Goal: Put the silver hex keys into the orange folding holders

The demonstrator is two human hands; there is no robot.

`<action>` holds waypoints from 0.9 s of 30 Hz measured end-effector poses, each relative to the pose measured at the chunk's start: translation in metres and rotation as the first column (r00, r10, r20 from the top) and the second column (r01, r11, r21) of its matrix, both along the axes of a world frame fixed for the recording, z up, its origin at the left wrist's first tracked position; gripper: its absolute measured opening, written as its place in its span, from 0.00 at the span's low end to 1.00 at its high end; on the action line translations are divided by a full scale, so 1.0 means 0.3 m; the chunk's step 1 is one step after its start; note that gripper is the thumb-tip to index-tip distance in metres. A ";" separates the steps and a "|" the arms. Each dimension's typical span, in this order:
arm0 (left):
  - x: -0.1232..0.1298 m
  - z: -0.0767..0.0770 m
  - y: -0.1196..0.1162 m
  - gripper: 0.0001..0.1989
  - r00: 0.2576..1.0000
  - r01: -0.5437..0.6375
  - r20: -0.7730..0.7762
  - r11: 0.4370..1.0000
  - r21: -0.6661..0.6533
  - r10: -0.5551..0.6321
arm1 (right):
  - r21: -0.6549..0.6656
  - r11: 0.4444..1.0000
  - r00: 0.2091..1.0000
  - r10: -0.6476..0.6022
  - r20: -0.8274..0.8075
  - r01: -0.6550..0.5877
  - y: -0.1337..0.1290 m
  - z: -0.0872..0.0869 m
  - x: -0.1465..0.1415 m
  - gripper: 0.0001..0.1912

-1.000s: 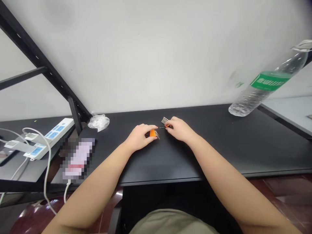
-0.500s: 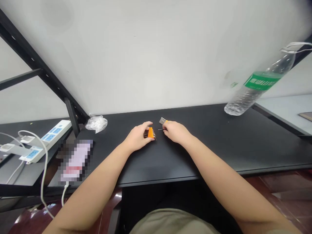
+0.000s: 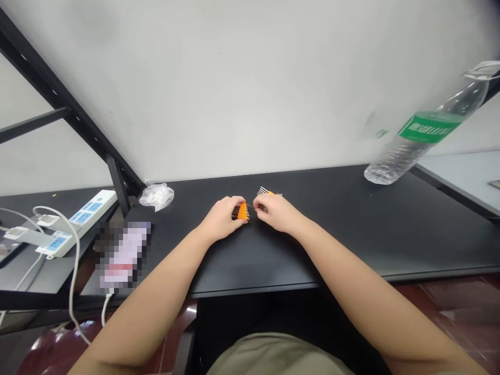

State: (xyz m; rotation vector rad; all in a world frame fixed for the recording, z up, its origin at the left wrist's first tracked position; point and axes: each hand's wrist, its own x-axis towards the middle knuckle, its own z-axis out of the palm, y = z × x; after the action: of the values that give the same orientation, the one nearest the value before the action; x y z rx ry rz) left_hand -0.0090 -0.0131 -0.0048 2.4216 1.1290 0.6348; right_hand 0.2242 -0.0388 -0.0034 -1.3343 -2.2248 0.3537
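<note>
My left hand (image 3: 219,220) is closed around an orange holder (image 3: 242,211), thumb and fingers gripping its two ends. Several thin metal rods stick out of the holder's right side, and darker parts show toward the palm. A thin metal rod (image 3: 250,207) is pinched in my right hand (image 3: 280,212), its tip reaching left to the holder's upper edge; whether it has entered a hole I cannot tell. Just behind my right hand lies a second orange holder (image 3: 272,193) with several silver rods, partly hidden by the fingers.
On the black table (image 3: 250,265), crumpled clear plastic (image 3: 157,196) lies at the back left. A blurred-out phone (image 3: 125,255) with a white cable is at the left edge, beside a white power strip (image 3: 84,221). A large green-labelled bottle (image 3: 402,153) stands at the back right.
My right hand has moved slightly left, bringing the thin metal rod up to the orange holder in my left hand. The left hand stays nearly in place. The view has shifted slightly.
</note>
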 end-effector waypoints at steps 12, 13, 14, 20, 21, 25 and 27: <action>0.004 0.024 -0.014 0.20 0.996 0.025 -0.086 0.998 0.059 -0.019 | 0.166 0.984 0.986 0.035 0.163 -0.062 -0.024 -0.001 -0.012 0.11; 0.006 0.030 -0.018 0.19 0.995 0.036 -0.098 0.997 0.074 -0.029 | 0.176 0.982 0.985 0.035 0.167 -0.065 -0.028 0.001 -0.019 0.12; 0.009 0.034 -0.021 0.18 0.994 0.046 -0.103 0.995 0.086 -0.037 | 0.181 0.981 0.987 0.041 0.156 -0.070 -0.032 0.003 -0.027 0.13; 0.023 0.039 -0.033 0.14 0.997 0.073 -0.037 0.993 0.095 -0.069 | 0.125 0.985 0.979 0.140 -0.145 -0.122 -0.034 0.000 -0.079 0.12; 0.023 0.037 -0.033 0.15 0.997 0.081 -0.024 0.993 0.081 -0.079 | 0.100 0.989 0.970 0.126 -0.206 -0.107 -0.030 -0.002 -0.080 0.11; 0.014 0.022 -0.029 0.25 0.995 0.096 0.011 0.994 0.045 -0.096 | 0.034 0.996 0.966 -0.071 -0.248 0.082 0.007 -0.018 -0.034 0.07; 0.006 0.013 -0.023 0.27 0.995 0.099 0.012 0.993 0.065 -0.100 | 0.050 0.970 0.959 -0.228 -0.167 0.239 0.036 -0.033 0.016 0.09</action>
State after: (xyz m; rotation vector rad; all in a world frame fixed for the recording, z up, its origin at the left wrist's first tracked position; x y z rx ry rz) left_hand -0.0072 -0.0200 -0.0009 2.5052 0.9886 0.6665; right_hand 0.2291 -0.0281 -0.0134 -1.4583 -1.9067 0.2827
